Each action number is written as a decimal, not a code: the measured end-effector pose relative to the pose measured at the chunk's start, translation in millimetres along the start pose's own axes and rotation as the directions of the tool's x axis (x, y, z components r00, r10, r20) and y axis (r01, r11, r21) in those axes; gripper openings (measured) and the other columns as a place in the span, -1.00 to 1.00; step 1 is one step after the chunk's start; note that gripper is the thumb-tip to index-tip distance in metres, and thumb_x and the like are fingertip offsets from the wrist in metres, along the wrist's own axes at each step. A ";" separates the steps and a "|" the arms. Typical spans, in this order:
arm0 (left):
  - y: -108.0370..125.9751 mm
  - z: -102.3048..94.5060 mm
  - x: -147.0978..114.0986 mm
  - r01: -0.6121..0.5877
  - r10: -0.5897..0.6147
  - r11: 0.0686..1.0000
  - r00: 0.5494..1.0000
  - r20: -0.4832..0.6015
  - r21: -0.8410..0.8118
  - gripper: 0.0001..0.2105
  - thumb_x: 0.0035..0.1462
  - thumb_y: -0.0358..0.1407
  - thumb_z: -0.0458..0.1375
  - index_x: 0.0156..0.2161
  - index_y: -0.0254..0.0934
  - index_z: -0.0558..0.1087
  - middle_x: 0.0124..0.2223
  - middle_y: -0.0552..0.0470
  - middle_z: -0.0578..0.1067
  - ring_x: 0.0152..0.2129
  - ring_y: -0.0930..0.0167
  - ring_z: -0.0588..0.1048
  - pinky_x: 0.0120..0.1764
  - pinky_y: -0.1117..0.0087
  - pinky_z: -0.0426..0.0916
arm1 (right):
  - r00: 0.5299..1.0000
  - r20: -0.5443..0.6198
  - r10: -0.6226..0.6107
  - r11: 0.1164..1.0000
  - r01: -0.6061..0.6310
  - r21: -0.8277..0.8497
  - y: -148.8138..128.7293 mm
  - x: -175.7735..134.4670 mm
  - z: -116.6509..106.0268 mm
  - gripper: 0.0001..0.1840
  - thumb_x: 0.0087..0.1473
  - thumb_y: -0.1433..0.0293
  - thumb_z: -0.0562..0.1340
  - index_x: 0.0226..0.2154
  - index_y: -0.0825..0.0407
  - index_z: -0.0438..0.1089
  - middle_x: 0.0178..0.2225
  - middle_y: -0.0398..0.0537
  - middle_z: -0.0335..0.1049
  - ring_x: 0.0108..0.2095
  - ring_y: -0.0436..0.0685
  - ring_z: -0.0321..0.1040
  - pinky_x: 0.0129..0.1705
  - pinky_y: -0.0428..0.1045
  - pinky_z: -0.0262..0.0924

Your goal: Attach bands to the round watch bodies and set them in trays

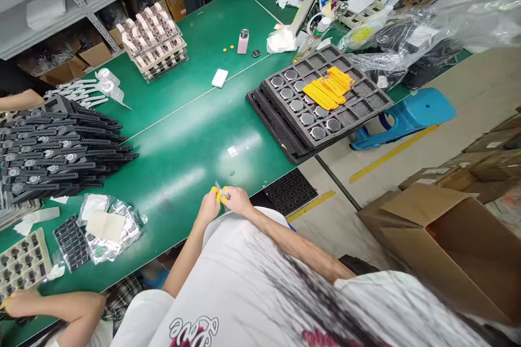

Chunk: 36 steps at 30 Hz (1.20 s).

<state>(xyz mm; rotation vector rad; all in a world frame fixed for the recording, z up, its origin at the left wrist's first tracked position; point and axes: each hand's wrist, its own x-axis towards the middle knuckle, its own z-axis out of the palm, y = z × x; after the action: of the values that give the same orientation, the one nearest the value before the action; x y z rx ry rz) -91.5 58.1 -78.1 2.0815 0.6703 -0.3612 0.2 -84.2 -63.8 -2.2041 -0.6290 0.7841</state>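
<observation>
Left hand (209, 207) and right hand (237, 200) have grips clamped on 1 small item (218, 186). Yellow straps (329, 89) lie on a tray (347, 115).

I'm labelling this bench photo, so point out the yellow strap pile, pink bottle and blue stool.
Yellow strap pile (323, 96), head view: lower straps.
Pink bottle (242, 45), head view: middle of body.
Blue stool (435, 114), head view: seat.

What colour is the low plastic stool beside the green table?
The low plastic stool is blue; the head view shows it best.
</observation>
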 end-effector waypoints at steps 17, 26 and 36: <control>-16.0 3.8 3.2 0.013 -0.004 0.965 0.999 0.037 -0.263 -0.72 0.40 -0.10 0.17 -0.18 -0.32 0.48 -0.31 0.08 0.50 -0.41 0.44 0.49 -0.25 0.32 0.48 | 0.991 0.115 -0.070 0.997 0.071 -0.006 8.3 15.4 2.1 -0.86 0.10 0.39 0.25 -0.47 0.00 0.33 -0.42 -0.12 0.44 -0.40 0.08 0.29 -0.35 -0.06 0.01; -27.7 -8.0 0.5 0.049 0.076 0.824 0.977 0.197 -0.564 -0.65 0.39 -0.05 0.18 -0.30 -0.32 0.44 -0.47 0.18 0.40 -0.58 0.52 0.38 -0.42 0.43 0.39 | 0.927 0.308 -0.214 0.918 0.083 0.388 16.1 16.7 1.4 -0.69 0.17 0.11 0.34 -0.38 0.00 0.39 -0.42 -0.18 0.44 -0.42 0.05 0.30 -0.34 -0.08 0.20; -7.7 -4.3 -19.2 0.022 0.159 0.662 0.973 0.168 -0.749 -0.44 0.21 0.28 0.15 -0.29 -0.26 0.37 -0.48 0.13 0.42 -0.59 0.49 0.41 -0.43 0.40 0.35 | 0.863 0.428 -0.270 0.738 -0.100 0.667 -0.5 11.6 0.9 -0.36 0.12 -0.26 0.25 -0.40 -0.01 0.33 -0.57 -0.07 0.44 -0.54 0.15 0.43 -0.45 0.00 0.35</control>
<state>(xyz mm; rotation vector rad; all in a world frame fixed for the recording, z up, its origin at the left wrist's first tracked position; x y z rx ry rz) -111.5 58.9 -71.5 1.2347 0.4828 -0.2089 7.6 -76.2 -67.9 -1.2831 -0.5635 1.3162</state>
